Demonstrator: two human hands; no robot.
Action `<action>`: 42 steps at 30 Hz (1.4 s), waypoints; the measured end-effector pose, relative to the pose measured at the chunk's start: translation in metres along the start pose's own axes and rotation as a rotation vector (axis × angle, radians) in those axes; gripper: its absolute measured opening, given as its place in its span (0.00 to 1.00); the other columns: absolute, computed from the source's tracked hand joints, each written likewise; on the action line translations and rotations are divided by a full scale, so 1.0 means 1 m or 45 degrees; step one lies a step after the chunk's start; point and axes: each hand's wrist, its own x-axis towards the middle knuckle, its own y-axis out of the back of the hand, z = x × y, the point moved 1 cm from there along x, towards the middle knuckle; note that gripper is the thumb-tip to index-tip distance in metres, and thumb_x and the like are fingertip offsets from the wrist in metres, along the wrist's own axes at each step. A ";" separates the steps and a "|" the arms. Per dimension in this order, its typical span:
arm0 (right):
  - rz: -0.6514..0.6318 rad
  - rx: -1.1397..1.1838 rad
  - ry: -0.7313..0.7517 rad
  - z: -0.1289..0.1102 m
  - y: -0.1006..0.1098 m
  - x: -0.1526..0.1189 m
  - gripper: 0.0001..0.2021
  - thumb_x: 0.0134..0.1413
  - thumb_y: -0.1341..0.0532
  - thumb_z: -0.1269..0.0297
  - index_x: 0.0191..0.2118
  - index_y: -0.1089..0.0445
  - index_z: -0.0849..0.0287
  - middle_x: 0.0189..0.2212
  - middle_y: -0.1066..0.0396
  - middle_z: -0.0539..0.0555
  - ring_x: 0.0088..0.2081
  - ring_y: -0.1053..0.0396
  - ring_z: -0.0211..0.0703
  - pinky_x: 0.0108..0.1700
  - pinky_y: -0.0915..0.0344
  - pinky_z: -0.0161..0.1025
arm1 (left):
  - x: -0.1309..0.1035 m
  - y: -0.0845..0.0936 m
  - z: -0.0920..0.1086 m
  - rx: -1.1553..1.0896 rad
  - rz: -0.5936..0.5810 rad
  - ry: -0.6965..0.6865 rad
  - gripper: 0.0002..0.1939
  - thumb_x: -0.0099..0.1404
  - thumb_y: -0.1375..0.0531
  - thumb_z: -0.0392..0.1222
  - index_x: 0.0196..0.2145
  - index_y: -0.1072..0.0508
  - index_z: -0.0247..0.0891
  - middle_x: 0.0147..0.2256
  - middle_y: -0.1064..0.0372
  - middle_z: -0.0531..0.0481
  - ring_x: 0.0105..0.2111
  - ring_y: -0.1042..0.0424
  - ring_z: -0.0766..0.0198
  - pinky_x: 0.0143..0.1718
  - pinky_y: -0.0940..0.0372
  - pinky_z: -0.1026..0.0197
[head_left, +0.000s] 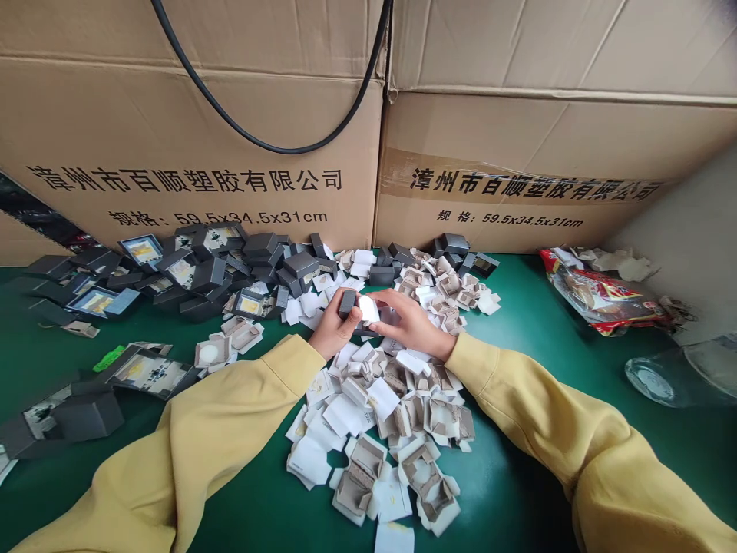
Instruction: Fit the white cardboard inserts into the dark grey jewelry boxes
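Note:
My left hand [329,330] is closed around a small dark grey box [347,303], held upright near the middle of the table. Just to its right, my right hand [411,321] pinches a small white carton piece [368,309] between thumb and fingers. The two held things are side by side, and their lower parts are hidden by my fingers. Beneath and in front of my hands spreads a heap of torn white cartons [345,415], several lying open with grey insides. Dark grey boxes [207,278] are piled to the left, some open with printed insides.
Two large cardboard boxes [190,130] [546,138] wall off the back of the green table [518,491]. A black cable [288,150] hangs in front of them. At right lie a red and clear plastic packet [610,299] and a clear container [685,372]. More dark boxes [89,411] are near my left sleeve.

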 end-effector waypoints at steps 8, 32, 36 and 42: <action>0.008 0.039 -0.003 0.003 0.000 -0.001 0.21 0.52 0.40 0.55 0.50 0.39 0.58 0.44 0.34 0.58 0.44 0.34 0.45 0.45 0.34 0.43 | -0.001 0.000 0.000 0.132 -0.050 -0.102 0.30 0.51 0.46 0.67 0.38 0.39 0.38 0.32 0.42 0.51 0.30 0.41 0.65 0.33 0.43 0.63; 0.009 -0.058 0.004 0.008 -0.006 -0.002 0.22 0.48 0.38 0.55 0.48 0.39 0.57 0.43 0.33 0.58 0.43 0.34 0.47 0.44 0.34 0.45 | -0.004 0.000 -0.002 0.191 0.111 -0.163 0.22 0.52 0.40 0.56 0.39 0.38 0.40 0.38 0.37 0.47 0.37 0.36 0.61 0.41 0.42 0.61; 0.002 -0.028 0.015 0.008 -0.005 -0.002 0.20 0.51 0.39 0.58 0.49 0.38 0.56 0.45 0.32 0.57 0.45 0.35 0.46 0.47 0.36 0.47 | -0.004 0.000 -0.002 0.148 0.129 -0.112 0.23 0.50 0.38 0.55 0.38 0.38 0.40 0.37 0.36 0.48 0.35 0.36 0.63 0.39 0.41 0.62; 0.034 -0.050 0.047 0.007 -0.005 -0.003 0.19 0.52 0.40 0.59 0.50 0.36 0.56 0.43 0.34 0.58 0.45 0.36 0.46 0.47 0.35 0.46 | -0.004 0.000 -0.005 0.246 0.077 -0.187 0.25 0.49 0.37 0.55 0.39 0.39 0.40 0.37 0.38 0.49 0.34 0.36 0.63 0.38 0.41 0.62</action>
